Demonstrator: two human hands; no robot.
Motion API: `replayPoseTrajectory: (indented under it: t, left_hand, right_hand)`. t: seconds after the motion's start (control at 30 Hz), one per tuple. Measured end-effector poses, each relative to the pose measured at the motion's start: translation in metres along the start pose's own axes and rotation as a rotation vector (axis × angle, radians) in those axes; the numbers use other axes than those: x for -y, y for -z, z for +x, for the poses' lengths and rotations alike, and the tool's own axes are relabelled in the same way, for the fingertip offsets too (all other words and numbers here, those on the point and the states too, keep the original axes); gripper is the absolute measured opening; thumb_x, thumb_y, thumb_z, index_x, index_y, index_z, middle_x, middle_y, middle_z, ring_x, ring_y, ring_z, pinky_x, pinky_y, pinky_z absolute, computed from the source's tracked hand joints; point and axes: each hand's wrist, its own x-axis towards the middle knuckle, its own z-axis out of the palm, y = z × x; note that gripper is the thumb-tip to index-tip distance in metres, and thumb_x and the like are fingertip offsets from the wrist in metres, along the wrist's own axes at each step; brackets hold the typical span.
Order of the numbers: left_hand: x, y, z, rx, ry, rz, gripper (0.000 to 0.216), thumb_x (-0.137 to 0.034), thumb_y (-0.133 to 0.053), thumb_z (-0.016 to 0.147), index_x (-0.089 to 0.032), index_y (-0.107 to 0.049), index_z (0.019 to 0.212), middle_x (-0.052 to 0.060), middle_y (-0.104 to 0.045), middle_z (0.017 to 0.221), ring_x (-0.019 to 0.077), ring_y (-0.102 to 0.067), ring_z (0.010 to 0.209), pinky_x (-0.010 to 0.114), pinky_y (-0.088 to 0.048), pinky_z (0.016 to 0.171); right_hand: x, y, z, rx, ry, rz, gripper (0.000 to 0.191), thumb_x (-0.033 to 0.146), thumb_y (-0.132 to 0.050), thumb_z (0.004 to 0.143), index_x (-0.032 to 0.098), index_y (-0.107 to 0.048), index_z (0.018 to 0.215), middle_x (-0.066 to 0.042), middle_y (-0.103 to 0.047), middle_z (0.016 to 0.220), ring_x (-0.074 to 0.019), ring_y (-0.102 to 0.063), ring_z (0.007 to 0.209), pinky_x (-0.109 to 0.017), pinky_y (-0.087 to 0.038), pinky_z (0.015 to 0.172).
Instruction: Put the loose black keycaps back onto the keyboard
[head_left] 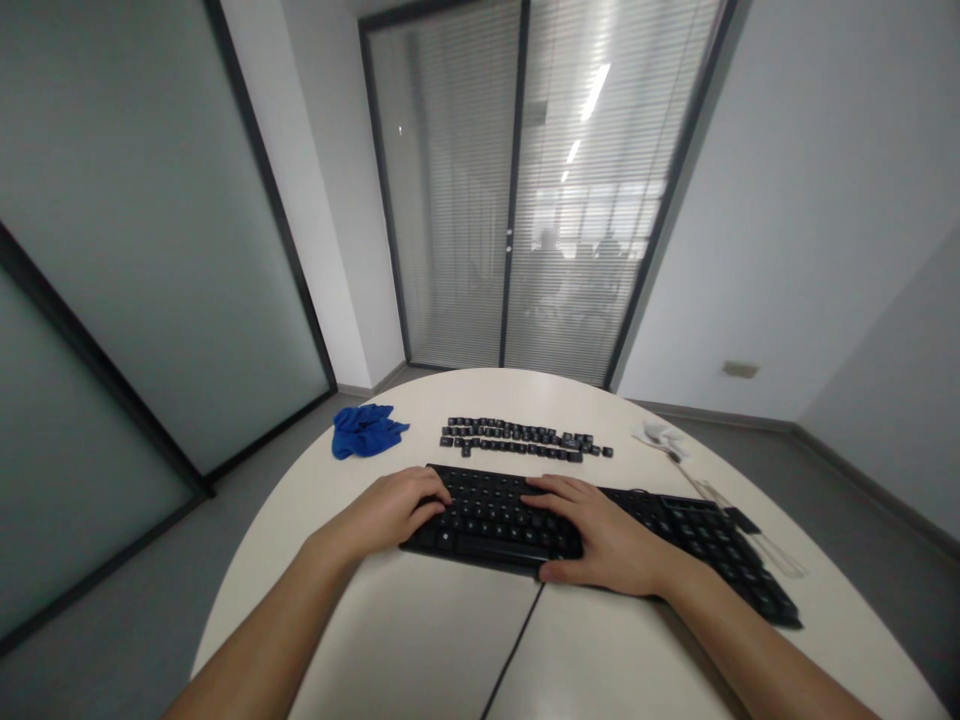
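Observation:
A black keyboard [675,525] lies across a round white table [420,640]. My left hand [394,510] rests on the keyboard's left end with its fingers curled over the keys. My right hand [600,540] lies flat on the middle of the keyboard, fingers stretched forward and slightly apart, thumb at the front edge. Neither hand holds anything. Behind the keyboard, several loose black keycaps [525,438] are laid out in rows on the table.
A crumpled blue cloth [365,430] lies at the table's back left. A small white object [660,435] and a thin wire tool [750,530] sit at the back right. Glass partitions and a door with blinds stand beyond the table.

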Motion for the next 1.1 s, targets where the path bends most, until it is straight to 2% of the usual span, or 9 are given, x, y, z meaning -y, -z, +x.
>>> replayPoseTrajectory:
  t: [0.43, 0.9, 1.1]
  left_hand:
    - [0.0101, -0.0051, 0.0027, -0.034, 0.027, -0.109, 0.016, -0.023, -0.058, 0.093, -0.025, -0.072, 0.101, 0.002, -0.071, 0.105, 0.0187, -0.065, 0.096, 0.028, -0.048, 0.087]
    - [0.0004, -0.0018, -0.0003, 0.018, -0.018, 0.033, 0.024, -0.025, -0.056, 0.097, -0.030, -0.073, 0.112, 0.001, -0.068, 0.115, 0.0195, -0.063, 0.105, 0.029, -0.048, 0.092]
    - [0.0032, -0.0033, 0.0012, 0.019, -0.027, 0.051, 0.025, -0.022, -0.054, 0.098, -0.028, -0.072, 0.113, 0.002, -0.069, 0.114, 0.0203, -0.064, 0.106, 0.031, -0.048, 0.094]
  right_hand:
    - [-0.0025, -0.0011, -0.0012, 0.001, 0.007, -0.012, 0.087, 0.072, -0.072, 0.070, 0.025, -0.056, 0.142, -0.012, -0.042, 0.156, -0.0369, -0.038, 0.141, -0.055, -0.029, 0.117]
    - [-0.0024, -0.0022, -0.0004, -0.005, 0.006, 0.004, 0.086, 0.071, -0.073, 0.070, 0.027, -0.056, 0.141, -0.011, -0.044, 0.155, -0.0371, -0.038, 0.141, -0.056, -0.030, 0.116]
    - [-0.0010, -0.0010, -0.0001, 0.004, 0.006, -0.016, 0.087, 0.072, -0.072, 0.070, 0.025, -0.055, 0.142, -0.011, -0.043, 0.155, -0.0361, -0.039, 0.141, -0.055, -0.029, 0.117]
